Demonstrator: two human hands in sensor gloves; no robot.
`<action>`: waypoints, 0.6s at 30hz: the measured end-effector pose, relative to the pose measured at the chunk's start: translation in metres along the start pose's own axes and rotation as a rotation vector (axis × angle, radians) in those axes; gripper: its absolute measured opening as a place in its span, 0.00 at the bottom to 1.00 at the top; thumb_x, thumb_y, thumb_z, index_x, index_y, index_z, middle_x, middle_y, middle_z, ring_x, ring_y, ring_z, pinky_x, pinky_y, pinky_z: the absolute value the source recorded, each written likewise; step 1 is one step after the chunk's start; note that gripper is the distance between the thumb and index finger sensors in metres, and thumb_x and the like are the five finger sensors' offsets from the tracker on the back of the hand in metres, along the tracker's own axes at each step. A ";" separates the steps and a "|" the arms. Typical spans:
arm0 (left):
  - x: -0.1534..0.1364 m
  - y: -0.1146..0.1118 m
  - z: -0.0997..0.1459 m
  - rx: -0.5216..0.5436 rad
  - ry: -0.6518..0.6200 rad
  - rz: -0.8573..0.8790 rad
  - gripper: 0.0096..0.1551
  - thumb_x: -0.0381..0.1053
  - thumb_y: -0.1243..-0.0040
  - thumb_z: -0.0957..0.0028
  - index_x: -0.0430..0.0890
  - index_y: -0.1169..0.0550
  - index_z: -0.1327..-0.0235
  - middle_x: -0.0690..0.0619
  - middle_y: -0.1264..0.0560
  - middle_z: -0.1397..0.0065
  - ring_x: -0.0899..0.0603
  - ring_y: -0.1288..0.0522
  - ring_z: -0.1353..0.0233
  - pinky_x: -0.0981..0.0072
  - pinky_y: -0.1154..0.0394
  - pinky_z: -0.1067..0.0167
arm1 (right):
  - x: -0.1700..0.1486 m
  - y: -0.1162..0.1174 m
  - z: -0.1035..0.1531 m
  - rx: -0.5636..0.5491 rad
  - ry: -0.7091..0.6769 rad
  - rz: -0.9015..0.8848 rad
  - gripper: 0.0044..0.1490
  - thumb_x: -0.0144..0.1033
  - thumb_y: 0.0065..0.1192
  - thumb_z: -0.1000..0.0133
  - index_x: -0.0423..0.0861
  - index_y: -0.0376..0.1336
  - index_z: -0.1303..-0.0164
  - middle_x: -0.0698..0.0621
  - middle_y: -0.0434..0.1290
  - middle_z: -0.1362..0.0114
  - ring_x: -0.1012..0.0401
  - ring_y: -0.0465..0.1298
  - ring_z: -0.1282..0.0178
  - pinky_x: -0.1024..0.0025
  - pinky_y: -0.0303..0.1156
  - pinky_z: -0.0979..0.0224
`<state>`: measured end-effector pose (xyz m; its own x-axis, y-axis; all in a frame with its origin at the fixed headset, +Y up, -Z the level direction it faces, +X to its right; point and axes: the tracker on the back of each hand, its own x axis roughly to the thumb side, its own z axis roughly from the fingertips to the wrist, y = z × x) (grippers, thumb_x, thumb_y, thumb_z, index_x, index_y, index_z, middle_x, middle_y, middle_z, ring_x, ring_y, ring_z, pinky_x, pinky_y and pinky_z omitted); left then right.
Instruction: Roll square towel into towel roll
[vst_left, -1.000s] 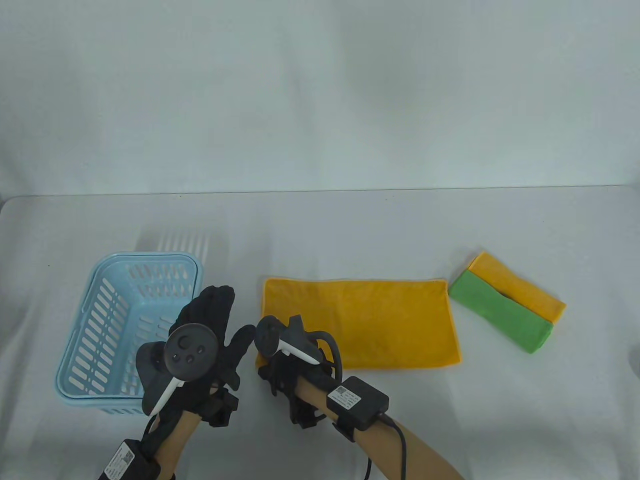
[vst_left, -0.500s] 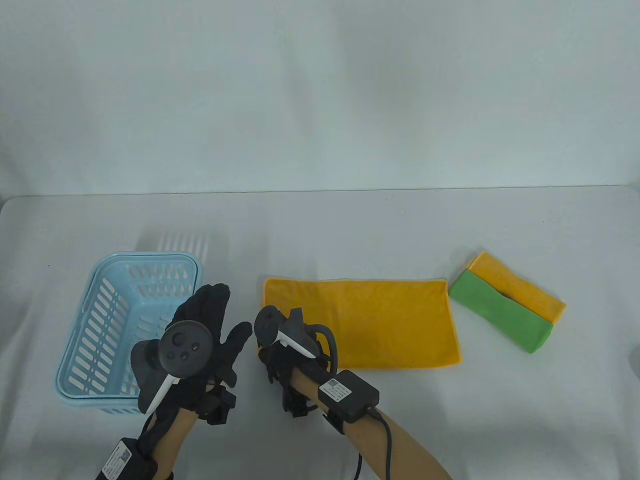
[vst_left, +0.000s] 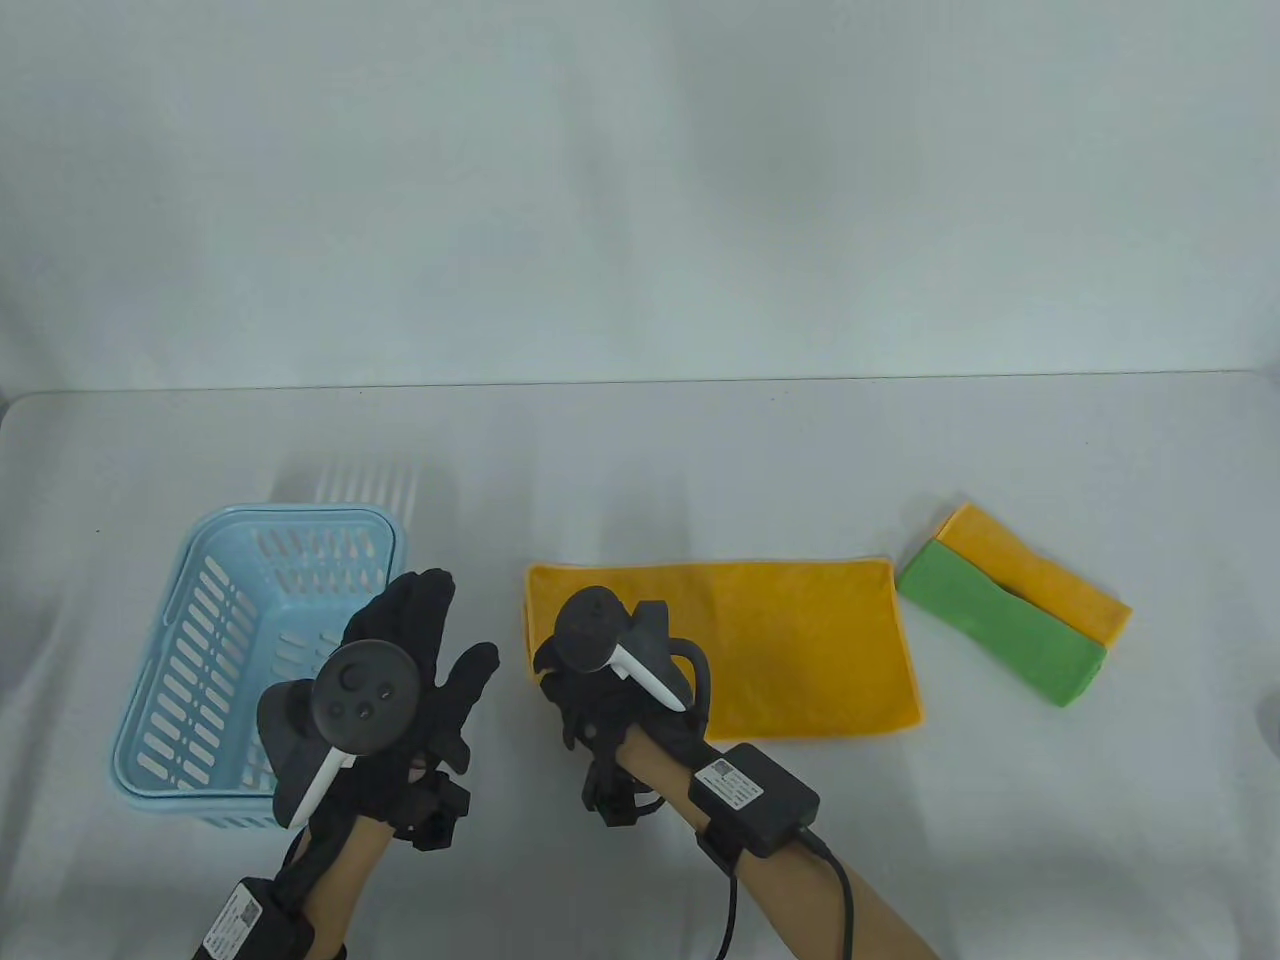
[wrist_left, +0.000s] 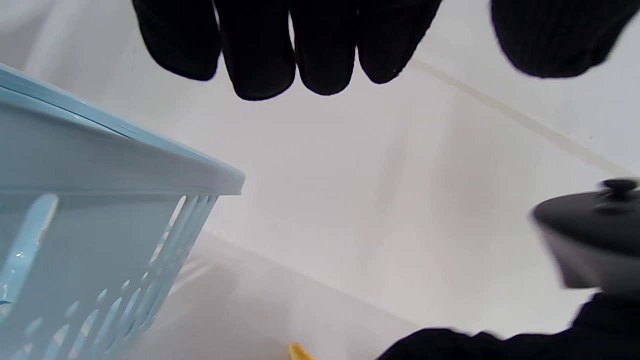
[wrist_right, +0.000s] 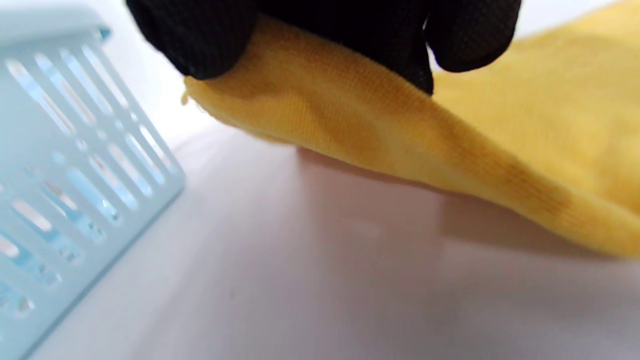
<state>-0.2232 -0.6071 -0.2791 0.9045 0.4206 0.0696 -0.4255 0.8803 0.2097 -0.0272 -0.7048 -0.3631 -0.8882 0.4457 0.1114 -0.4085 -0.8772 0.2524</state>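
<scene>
The yellow towel (vst_left: 760, 640) lies flat near the middle of the table (vst_left: 640, 450), its long axis running left to right, parallel to the table's front edge — so a roll begun at its left short end would travel rightward along that length. The right hand (vst_left: 600, 680) is the nearer one: it sits on the towel's front-left corner, and the right wrist view shows its fingers (wrist_right: 200, 40) pinching that corner, lifted off the surface. The left hand (vst_left: 400, 670) hovers just left of the towel, beside the blue basket (vst_left: 200, 640), fingers spread and holding nothing — well placed, I judge, to take the end's far corner.
</scene>
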 end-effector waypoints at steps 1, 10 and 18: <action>0.000 0.000 0.000 0.000 -0.003 0.001 0.48 0.67 0.43 0.59 0.52 0.37 0.23 0.47 0.37 0.18 0.32 0.34 0.21 0.36 0.36 0.28 | -0.002 -0.008 0.006 -0.022 -0.008 -0.010 0.24 0.47 0.63 0.57 0.64 0.68 0.49 0.58 0.79 0.45 0.55 0.78 0.44 0.49 0.70 0.33; 0.006 -0.004 0.003 -0.009 -0.025 -0.023 0.48 0.67 0.43 0.59 0.52 0.37 0.23 0.48 0.37 0.19 0.32 0.33 0.21 0.36 0.36 0.28 | -0.024 -0.061 0.034 -0.122 -0.039 -0.198 0.24 0.44 0.71 0.60 0.61 0.72 0.52 0.56 0.81 0.53 0.56 0.80 0.51 0.49 0.72 0.35; 0.020 -0.027 0.003 -0.135 -0.090 -0.031 0.49 0.67 0.40 0.60 0.52 0.36 0.23 0.49 0.36 0.19 0.34 0.32 0.21 0.37 0.34 0.28 | -0.027 -0.098 0.048 -0.176 -0.094 -0.214 0.24 0.45 0.72 0.60 0.60 0.73 0.52 0.55 0.81 0.53 0.56 0.79 0.52 0.48 0.71 0.35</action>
<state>-0.1934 -0.6226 -0.2807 0.9135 0.3766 0.1539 -0.3914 0.9167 0.0804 0.0468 -0.6220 -0.3448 -0.7580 0.6313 0.1641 -0.6219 -0.7753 0.1101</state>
